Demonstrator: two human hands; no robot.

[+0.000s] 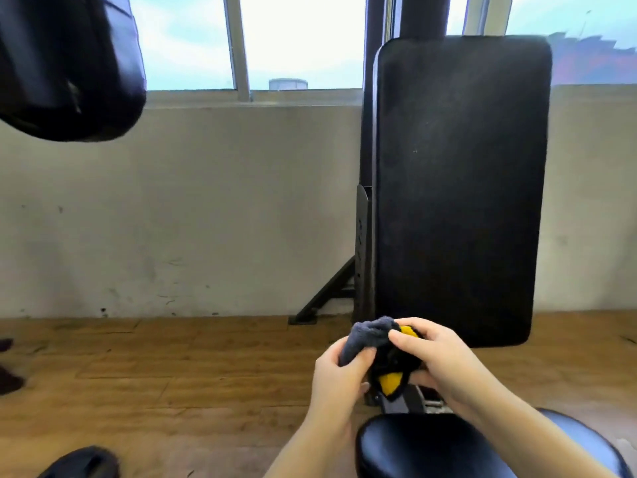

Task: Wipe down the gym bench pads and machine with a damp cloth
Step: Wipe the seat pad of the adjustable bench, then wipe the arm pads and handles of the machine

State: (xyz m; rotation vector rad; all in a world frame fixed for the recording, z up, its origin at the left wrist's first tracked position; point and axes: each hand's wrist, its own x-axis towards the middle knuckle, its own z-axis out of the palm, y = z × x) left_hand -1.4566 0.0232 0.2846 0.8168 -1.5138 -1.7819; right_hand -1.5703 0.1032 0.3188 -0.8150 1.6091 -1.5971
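A tall black back pad (462, 188) stands upright against the machine's dark frame (365, 243), right of centre. Below it, at the bottom edge, lies the rounded black seat pad (420, 446). Between the two pads, both hands hold a bunched cloth (370, 334), grey on one side with yellow and black showing. My left hand (339, 377) grips the grey part from the left. My right hand (437, 360) pinches the cloth from the right, its fingers over the yellow part. The cloth touches neither pad.
A black punching bag (69, 63) hangs at the top left. The wooden floor (172, 374) runs to a pale wall (206, 208) under windows. The frame's angled foot (320, 298) rests on the floor by the wall. A dark slipper (82, 464) lies at the bottom left.
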